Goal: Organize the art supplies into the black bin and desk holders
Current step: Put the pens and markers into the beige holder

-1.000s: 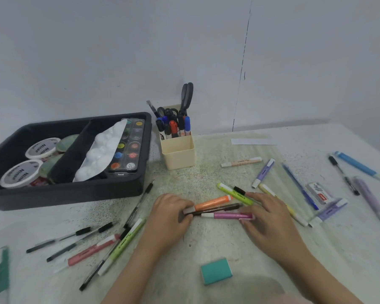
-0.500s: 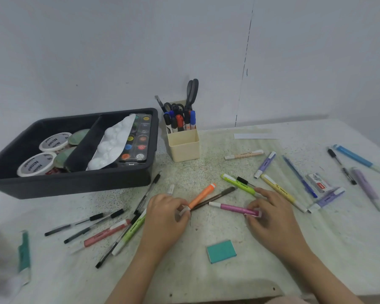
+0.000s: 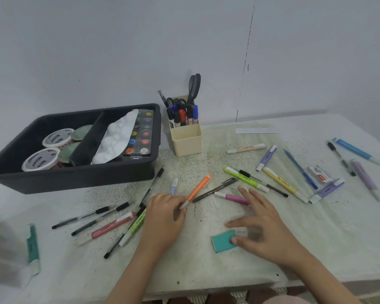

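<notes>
Orange marker [image 3: 199,187], frame centre: left hand [image 3: 165,218] pinches its near end. Light, stiff, slick plastic, so I'd take it mid-barrel. Right hand [image 3: 266,229] fingers spread, one fingertip on teal eraser [image 3: 222,241].

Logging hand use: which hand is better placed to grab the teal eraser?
Probably right. The right hand is open, thumb at the teal eraser; the left hand pinches the orange marker.

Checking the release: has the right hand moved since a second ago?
Yes. The right hand drew back from the pink marker toward the person, to the teal eraser.
</notes>
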Motion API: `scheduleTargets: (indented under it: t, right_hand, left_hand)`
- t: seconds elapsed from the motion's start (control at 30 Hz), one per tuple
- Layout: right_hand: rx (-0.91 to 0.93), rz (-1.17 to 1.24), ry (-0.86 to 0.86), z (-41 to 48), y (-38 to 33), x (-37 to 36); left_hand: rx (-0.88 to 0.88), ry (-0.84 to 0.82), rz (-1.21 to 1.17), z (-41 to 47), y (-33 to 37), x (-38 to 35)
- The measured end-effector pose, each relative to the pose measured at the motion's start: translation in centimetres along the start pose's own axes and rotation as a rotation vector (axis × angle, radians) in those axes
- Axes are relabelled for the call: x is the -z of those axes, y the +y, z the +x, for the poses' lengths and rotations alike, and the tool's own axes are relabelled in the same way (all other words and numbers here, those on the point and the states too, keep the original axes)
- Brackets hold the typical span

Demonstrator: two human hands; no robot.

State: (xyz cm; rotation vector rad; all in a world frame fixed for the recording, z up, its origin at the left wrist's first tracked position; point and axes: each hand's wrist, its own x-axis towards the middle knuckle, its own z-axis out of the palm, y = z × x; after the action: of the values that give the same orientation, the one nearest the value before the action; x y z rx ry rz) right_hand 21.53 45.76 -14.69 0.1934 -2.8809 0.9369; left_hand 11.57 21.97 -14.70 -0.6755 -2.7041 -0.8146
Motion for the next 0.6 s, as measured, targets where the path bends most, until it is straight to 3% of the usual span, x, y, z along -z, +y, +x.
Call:
scheduleTargets:
  t: [0.23,0.47,0.6]
  right_hand:
    - [0.007,-0.001,-0.083,-0.3,-0.7,0.8]
    - [-0.132,-0.123,0.113,-0.1,0.0,0.7]
    - [-0.148,-0.058,0.193,0.1,-0.2,1.0]
  left_hand:
    - [-0.018,-0.038,-0.088,-0.3,-0.7,0.2]
    - [-0.019,0.008,-0.078,0.3,-1.4,0.1]
    - [-0.006,0.010,-0.056,0.7,-1.1,-0.1]
